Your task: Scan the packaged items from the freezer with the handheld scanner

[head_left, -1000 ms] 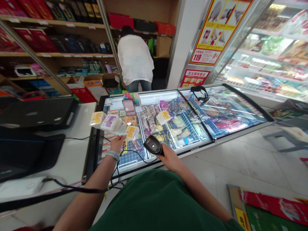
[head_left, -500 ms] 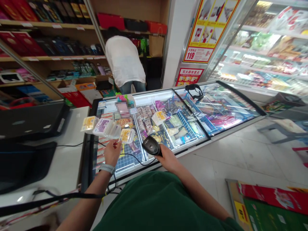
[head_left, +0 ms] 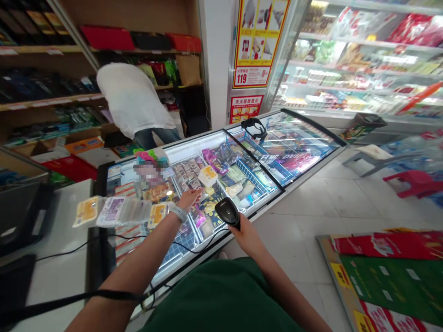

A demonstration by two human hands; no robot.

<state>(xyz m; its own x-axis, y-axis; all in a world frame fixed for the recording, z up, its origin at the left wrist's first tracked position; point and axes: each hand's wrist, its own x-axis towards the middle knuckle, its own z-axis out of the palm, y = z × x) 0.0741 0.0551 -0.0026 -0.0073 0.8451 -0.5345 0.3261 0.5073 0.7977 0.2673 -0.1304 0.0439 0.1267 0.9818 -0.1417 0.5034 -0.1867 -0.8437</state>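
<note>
My right hand (head_left: 244,231) is wrapped round a black barcode scanner (head_left: 226,211), its head pointing up and left over the glass freezer top. A thin cable runs from the scanner to the left. My left hand (head_left: 191,199), with a watch on the wrist, is stretched over the freezer (head_left: 214,152), fingers apart and holding nothing that I can see. Just beyond its fingertips lies a white and yellow plastic pack (head_left: 208,176). Beneath my left wrist sits another yellow pack (head_left: 157,214), partly hidden. Further left are a purple-labelled pack (head_left: 112,210) and a yellow-labelled pack (head_left: 87,211).
A person in a white top (head_left: 133,99) bends towards the shelves behind the freezer. A black strap-like object (head_left: 254,128) lies on the glass. A dark monitor or terminal (head_left: 24,212) stands on the left counter (head_left: 69,230). On the right are a red stool (head_left: 413,183) and stacked cartons (head_left: 391,272).
My left hand has left the yellow pack at the left and moved right towards the pack further along the glass. My right hand still holds the scanner. The view has turned right.
</note>
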